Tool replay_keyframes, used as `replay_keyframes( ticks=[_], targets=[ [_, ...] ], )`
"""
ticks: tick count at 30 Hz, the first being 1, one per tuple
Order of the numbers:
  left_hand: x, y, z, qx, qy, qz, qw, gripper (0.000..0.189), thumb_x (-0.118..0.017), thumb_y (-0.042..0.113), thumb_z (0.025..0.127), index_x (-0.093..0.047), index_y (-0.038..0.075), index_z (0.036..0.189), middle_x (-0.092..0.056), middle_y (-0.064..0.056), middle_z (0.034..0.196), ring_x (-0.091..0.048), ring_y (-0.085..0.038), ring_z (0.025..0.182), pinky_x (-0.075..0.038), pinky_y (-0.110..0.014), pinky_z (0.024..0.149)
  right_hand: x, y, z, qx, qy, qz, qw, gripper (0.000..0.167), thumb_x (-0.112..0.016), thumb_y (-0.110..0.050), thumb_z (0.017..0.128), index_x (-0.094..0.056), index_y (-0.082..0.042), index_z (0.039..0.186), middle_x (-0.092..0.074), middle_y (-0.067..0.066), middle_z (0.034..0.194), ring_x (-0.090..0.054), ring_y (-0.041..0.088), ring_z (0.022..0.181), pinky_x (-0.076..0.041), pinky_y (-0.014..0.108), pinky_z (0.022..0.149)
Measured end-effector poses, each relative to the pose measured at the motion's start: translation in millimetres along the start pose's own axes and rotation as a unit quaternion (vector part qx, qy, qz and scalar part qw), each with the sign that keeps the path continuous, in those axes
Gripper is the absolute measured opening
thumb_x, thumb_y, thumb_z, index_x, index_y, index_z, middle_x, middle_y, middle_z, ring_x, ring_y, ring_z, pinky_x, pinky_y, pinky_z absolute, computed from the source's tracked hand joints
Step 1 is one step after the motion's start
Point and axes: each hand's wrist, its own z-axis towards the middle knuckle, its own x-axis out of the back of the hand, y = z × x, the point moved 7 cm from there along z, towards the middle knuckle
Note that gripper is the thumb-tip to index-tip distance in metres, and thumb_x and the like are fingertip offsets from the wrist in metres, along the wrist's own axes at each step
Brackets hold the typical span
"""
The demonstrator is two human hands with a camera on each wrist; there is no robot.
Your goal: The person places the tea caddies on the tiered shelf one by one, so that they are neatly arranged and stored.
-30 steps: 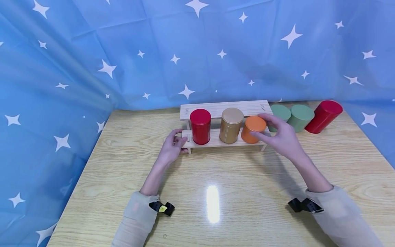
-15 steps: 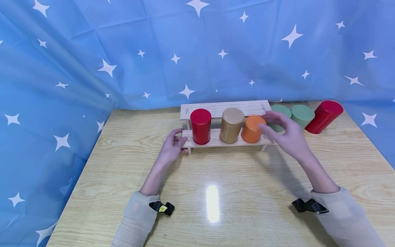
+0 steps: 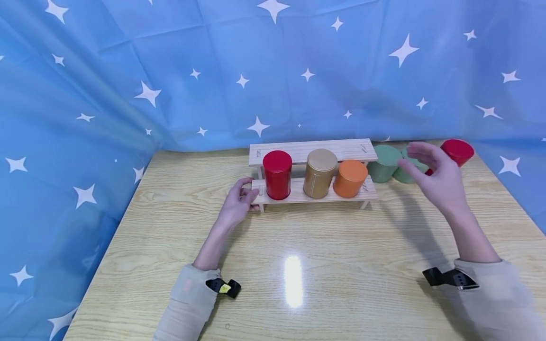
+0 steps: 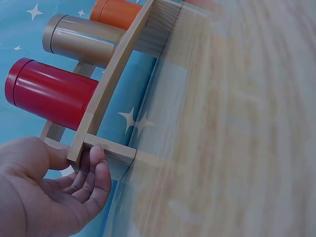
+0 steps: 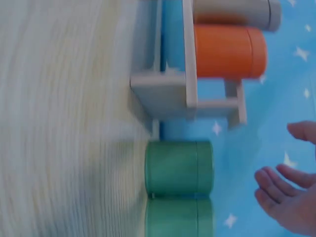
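A two-step wooden shelf (image 3: 313,150) stands at the back of the table. On its lower step are a red canister (image 3: 277,176), a gold canister (image 3: 319,174) and a shorter orange canister (image 3: 350,179), all upright. My left hand (image 4: 54,190) grips the left end of the lower step, thumb on top and fingers curled beneath. My right hand (image 3: 441,177) is in the air right of the shelf, fingers parted and holding nothing. Behind it are two green canisters (image 5: 180,168) side by side and another red canister (image 3: 458,149), partly hidden by the hand.
The wooden table (image 3: 324,270) has a bright light reflection near its middle. A blue cloth with white stars (image 3: 298,71) hangs behind the table and along its left side. The shelf's upper step holds no canister.
My right hand has let go of the orange canister and moved right, in front of the second green canister and the far red one. The left hand keeps its place on the shelf.
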Motion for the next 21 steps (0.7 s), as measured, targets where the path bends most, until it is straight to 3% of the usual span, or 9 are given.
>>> replay_keyframes(
  ticks=[7,14,21],
  targets=[
    [0.2,-1.4,-0.8,0.004,-0.001,0.002,1.0000,0.045,-0.056,0.011,0.105,-0.042,0.005,0.148,-0.053,-0.013,0.098,-0.061,-0.018,0.073,-0.063,-0.035,0.077,36.0,23.7,3.2,-0.030,0.047,0.005,0.9984,0.045,-0.073,-0.021,0.094,-0.058,-0.017,0.137,-0.057,-0.017,0.118,-0.053,-0.003,0.109,-0.039,0.001,0.093],
    [0.4,-1.0,-0.4,0.003,-0.001,-0.001,1.0000,0.045,-0.055,0.010,0.105,-0.042,0.005,0.148,-0.053,-0.012,0.097,-0.061,-0.017,0.074,-0.063,-0.033,0.076,60.3,43.1,2.1,-0.077,0.089,0.008,0.9930,0.052,-0.070,-0.022,0.095,-0.053,-0.018,0.145,-0.055,-0.019,0.123,-0.051,-0.003,0.117,-0.032,0.013,0.111],
    [0.3,-0.4,-0.3,-0.001,0.001,-0.002,1.0000,0.045,-0.055,0.009,0.105,-0.042,0.003,0.147,-0.053,-0.011,0.096,-0.060,-0.017,0.074,-0.063,-0.033,0.076,70.8,59.1,5.2,-0.128,0.113,-0.068,0.9829,0.060,-0.065,-0.034,0.097,-0.045,-0.019,0.152,-0.050,-0.008,0.142,-0.044,0.009,0.136,-0.031,0.019,0.114]
  ],
)
